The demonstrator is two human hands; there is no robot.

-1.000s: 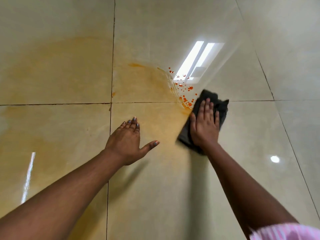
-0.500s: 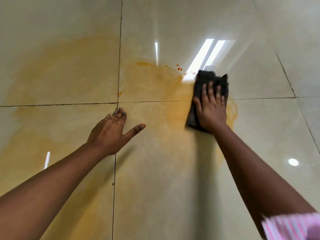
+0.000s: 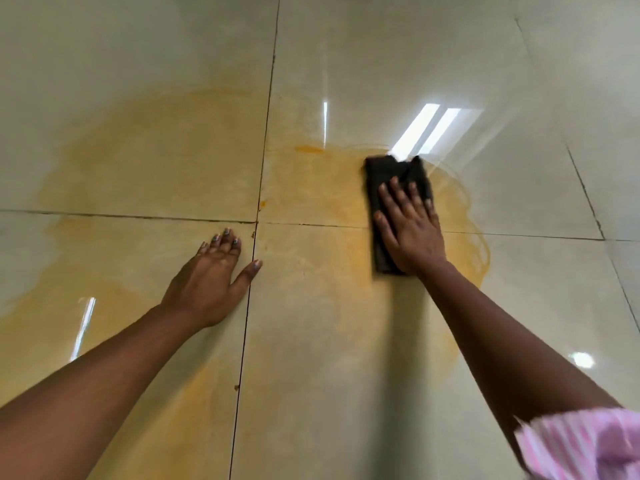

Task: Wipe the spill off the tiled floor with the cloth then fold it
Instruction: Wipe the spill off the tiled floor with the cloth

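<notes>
A dark folded cloth [image 3: 391,174] lies flat on the glossy cream tiled floor [image 3: 346,46], right of centre. My right hand [image 3: 410,226] presses down on its near half with fingers spread, and the far end sticks out beyond the fingertips. A wide orange-yellow spill [image 3: 162,168] is smeared across four tiles around the grout cross. My left hand [image 3: 211,285] rests palm down on the wet floor left of the grout line, fingers apart, holding nothing.
Dark grout lines [image 3: 266,133] cross near the middle. Bright window and lamp reflections [image 3: 429,129] gleam on the tiles beyond the cloth. A pink striped sleeve [image 3: 581,445] shows at the bottom right corner.
My right hand pushed the cloth forward and left over the orange droplets, which are gone now, leaving a smeared streak. My left hand shifted slightly left on the floor.
</notes>
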